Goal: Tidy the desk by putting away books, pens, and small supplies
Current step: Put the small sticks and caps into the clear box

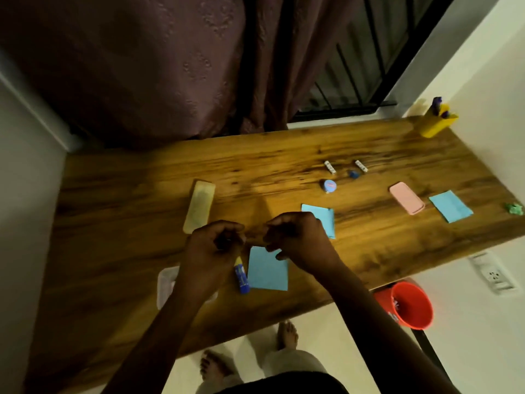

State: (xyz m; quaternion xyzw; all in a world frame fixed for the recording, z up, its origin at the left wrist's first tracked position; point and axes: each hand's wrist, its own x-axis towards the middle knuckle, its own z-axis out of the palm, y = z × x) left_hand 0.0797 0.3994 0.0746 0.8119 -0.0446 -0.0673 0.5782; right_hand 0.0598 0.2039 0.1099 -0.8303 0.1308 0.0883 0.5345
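Over the middle of the wooden desk point(284, 155) my left hand point(211, 245) and my right hand point(298, 240) hover close together, fingers curled inward and fingertips almost meeting. Whether either holds something small is hidden by the fingers and the dim light. A blue glue stick point(242, 277) lies on the desk just under my left wrist. Beside it, below my right hand, is a blue paper sheet point(268, 273). A second blue sheet point(325, 220) lies partly behind my right hand, and a third blue sheet point(450, 206) is far right.
A pale ruler-like case point(199, 206), a round blue tin point(329, 185), two small white tubes point(330, 167), a blue cap point(353, 174), a pink eraser case point(406, 198), a green crumpled bit point(513, 209) and a yellow pen holder point(437, 122) sit on the desk. A white tray point(166, 284) lies under my left forearm. A red bucket point(409, 304) stands on the floor.
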